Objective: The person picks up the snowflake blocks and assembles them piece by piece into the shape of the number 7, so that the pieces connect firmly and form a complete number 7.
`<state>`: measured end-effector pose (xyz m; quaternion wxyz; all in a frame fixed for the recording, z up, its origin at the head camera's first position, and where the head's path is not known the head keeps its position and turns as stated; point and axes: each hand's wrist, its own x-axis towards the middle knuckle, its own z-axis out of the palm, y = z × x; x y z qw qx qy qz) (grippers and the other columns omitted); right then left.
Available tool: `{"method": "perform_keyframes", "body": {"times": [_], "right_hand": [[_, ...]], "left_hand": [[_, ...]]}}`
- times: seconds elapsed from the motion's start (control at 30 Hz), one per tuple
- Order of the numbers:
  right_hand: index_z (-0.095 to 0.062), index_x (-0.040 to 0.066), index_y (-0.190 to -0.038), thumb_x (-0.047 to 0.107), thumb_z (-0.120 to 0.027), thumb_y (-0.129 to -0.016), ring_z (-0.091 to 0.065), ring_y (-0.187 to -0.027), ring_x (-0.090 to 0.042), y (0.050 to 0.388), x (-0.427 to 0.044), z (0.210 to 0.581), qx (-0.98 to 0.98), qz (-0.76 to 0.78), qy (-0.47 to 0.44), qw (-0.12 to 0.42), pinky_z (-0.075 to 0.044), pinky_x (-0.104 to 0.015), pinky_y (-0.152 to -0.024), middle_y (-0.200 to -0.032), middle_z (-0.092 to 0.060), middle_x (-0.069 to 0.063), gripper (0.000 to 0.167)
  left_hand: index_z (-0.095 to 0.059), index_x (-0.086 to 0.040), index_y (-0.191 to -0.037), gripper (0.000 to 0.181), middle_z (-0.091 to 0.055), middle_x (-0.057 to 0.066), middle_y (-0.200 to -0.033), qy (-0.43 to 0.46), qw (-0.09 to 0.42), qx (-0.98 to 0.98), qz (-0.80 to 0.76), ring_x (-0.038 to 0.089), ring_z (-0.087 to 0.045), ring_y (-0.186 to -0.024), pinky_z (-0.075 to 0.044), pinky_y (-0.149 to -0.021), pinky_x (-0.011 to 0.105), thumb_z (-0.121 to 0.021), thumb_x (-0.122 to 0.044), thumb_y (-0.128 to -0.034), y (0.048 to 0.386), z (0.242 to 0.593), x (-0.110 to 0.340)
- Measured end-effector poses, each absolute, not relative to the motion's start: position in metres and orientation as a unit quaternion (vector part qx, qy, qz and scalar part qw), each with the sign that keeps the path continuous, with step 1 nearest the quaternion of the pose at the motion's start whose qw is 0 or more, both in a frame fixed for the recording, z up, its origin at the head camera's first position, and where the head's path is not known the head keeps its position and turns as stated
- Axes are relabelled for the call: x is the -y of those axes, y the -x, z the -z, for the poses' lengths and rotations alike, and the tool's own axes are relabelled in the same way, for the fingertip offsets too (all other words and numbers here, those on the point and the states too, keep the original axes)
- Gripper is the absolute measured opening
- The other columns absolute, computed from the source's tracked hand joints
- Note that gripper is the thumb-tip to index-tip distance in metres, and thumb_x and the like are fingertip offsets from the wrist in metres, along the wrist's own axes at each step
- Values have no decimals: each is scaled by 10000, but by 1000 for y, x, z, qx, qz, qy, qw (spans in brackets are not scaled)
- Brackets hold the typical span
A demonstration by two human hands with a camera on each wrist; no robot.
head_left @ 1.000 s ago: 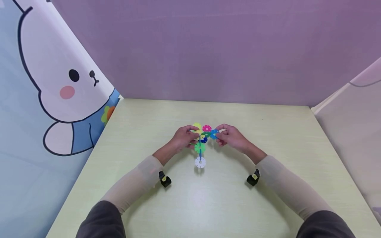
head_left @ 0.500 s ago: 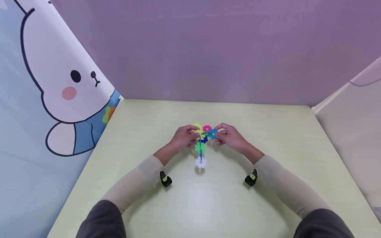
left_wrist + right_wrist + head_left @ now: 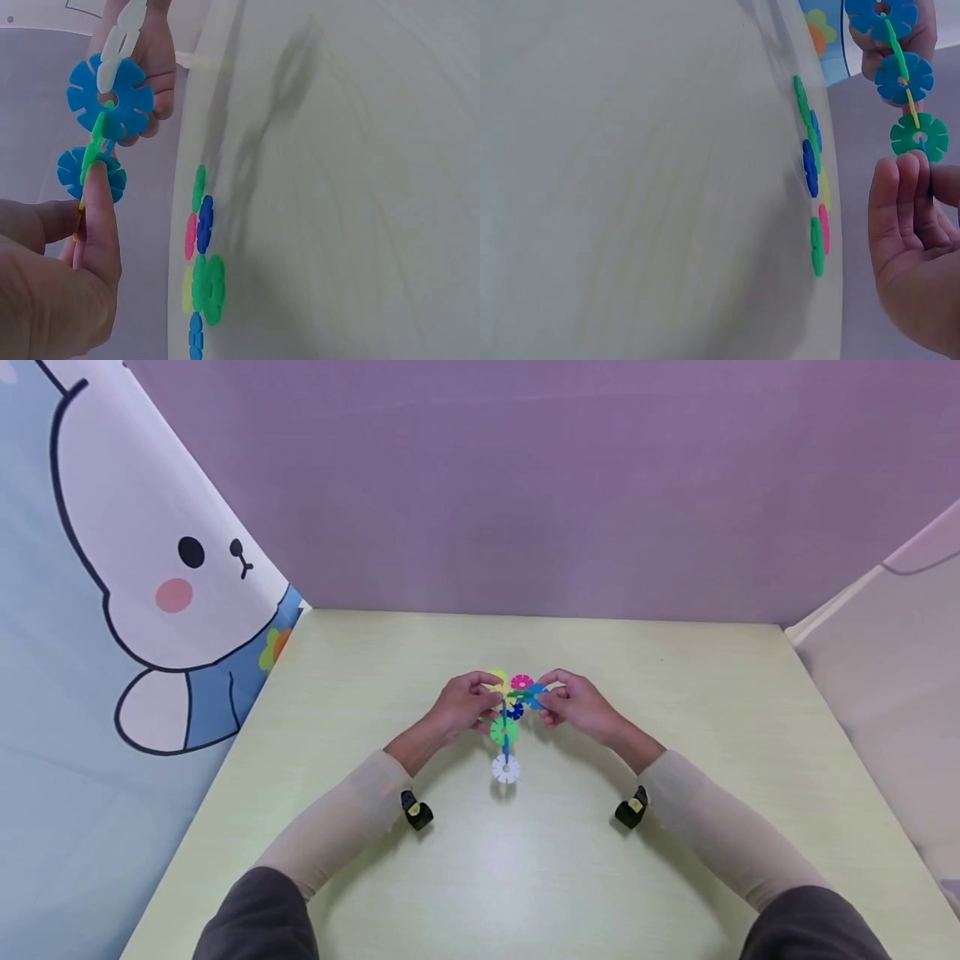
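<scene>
A chain of slotted plastic snowflake discs hangs between my hands. At its low end in the head view is a white disc [image 3: 506,768], then a blue one and a light green disc [image 3: 504,731]. My left hand [image 3: 463,702] pinches a yellow disc [image 3: 80,219] between thumb and finger, next to a blue disc [image 3: 72,169]. My right hand [image 3: 579,700] pinches a blue disc [image 3: 536,696] at the chain's other end. In the right wrist view this disc stands edge-on against a green disc [image 3: 935,135], apparently slotted into it.
On the table [image 3: 495,877], beyond the chain, lie several loose discs: a pink disc [image 3: 522,682], a dark blue disc [image 3: 515,711], a green disc [image 3: 215,290] and others. A purple backdrop [image 3: 510,510] rises behind the table's far edge.
My right hand has moved slightly left with its blue disc, bringing it closer to the green disc. The left hand has hardly moved.
</scene>
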<state>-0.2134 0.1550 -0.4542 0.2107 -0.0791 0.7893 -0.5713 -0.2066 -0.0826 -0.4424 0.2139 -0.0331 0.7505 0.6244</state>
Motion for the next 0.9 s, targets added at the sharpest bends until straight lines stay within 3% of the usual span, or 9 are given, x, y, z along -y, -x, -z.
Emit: {"method": "perform_keyframes", "body": {"times": [0.4,0.57,0.9], "right_hand": [[-618,65,-1252,235,-555,-1063,-677,-966,-418,223,-170,452,-824,523,93,200,-625,-398,-781,-1061,-678,-289,262],[-621,40,-1259,227,-559,-1059,-677,-925,-392,231,-174,454,-843,493,119,178,-619,-379,-763,-1016,-683,-254,281],[-648,22,-1258,195,-598,-1030,-687,-872,-314,242,-175,454,-887,412,154,142,-593,-318,-695,-1008,-729,-178,291]], "left_hand": [[-608,-138,-1349,354,-632,44,-1002,41,224,-756,-613,162,-693,-777,-627,-682,336,-663,-186,-1002,206,446,86],[-587,-118,-1381,389,-635,46,-1020,41,228,-753,-615,156,-689,-778,-634,-756,402,-659,-187,-1005,206,447,91],[-586,-109,-1375,379,-630,52,-1021,43,230,-747,-623,158,-673,-769,-617,-642,304,-652,-177,-1008,206,450,95]]}}
